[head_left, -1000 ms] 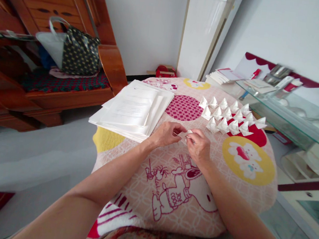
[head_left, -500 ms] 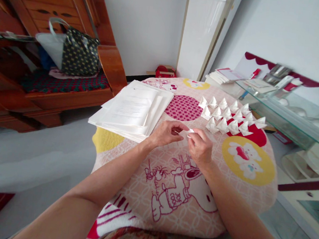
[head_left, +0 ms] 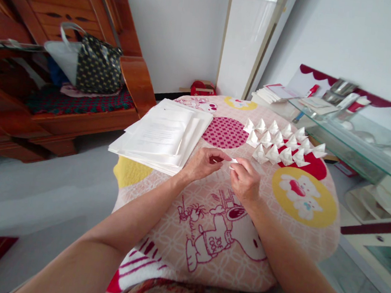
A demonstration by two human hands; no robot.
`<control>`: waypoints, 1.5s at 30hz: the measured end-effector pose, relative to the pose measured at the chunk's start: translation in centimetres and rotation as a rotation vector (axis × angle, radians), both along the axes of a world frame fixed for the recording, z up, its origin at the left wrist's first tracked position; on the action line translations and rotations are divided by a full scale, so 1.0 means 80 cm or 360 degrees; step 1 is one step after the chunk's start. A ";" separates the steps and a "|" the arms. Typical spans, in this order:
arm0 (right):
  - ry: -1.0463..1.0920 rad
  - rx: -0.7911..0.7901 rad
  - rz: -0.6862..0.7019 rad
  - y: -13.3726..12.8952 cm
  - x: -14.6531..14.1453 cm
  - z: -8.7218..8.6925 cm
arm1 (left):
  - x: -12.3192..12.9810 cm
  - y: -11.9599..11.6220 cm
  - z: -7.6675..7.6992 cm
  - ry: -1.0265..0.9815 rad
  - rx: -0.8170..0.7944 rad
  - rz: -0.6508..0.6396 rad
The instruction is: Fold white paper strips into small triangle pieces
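Between my hands is a small folded piece of white paper (head_left: 233, 161), mostly hidden by the fingers. My right hand (head_left: 246, 180) pinches it with thumb and forefinger. My left hand (head_left: 205, 162) has its fingers curled, with the forefinger tip at the paper's left edge and the thumb close beneath. Beyond my right hand, several small folded paper boats (head_left: 286, 155) stand in rows on the table. Left of my hands lies a stack of white paper sheets (head_left: 162, 133), the top one printed.
A patterned pink cloth covers the round table (head_left: 297, 245). A glass shelf unit (head_left: 366, 146) carrying papers and cups adjoins it on the right. At the left is a wooden bench (head_left: 96, 122) with a dotted bag (head_left: 97, 64) on it.
My left thumb has drawn in slightly toward the forefinger by the paper. My right hand, the boats and the stack look the same.
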State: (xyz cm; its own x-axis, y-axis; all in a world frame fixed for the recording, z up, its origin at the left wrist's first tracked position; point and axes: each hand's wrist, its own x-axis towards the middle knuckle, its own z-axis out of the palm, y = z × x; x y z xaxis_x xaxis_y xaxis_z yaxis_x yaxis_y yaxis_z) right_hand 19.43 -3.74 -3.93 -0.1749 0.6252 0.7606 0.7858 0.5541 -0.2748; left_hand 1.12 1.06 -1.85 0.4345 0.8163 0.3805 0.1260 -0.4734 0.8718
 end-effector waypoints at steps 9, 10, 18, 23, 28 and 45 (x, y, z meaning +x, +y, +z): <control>0.0065 -0.0083 0.0011 0.001 -0.001 -0.001 | 0.008 -0.004 -0.001 0.0157 0.0174 0.0213; 0.0064 -0.0089 0.0010 0.001 -0.002 -0.001 | 0.008 -0.005 -0.001 0.0182 0.0183 0.0233; 0.0302 -0.0328 0.0056 0.004 -0.003 0.004 | 0.005 -0.001 -0.004 0.0357 0.0229 0.0283; 0.0600 -0.0519 0.0183 0.008 0.001 0.006 | 0.004 0.001 -0.005 0.0260 0.0142 0.0119; 0.0890 -0.0911 0.0306 0.012 0.007 0.002 | 0.010 -0.007 0.000 0.0458 0.0181 0.0130; 0.0390 -0.0393 0.0095 0.007 0.000 0.005 | 0.017 -0.010 -0.005 0.0671 0.0263 0.0305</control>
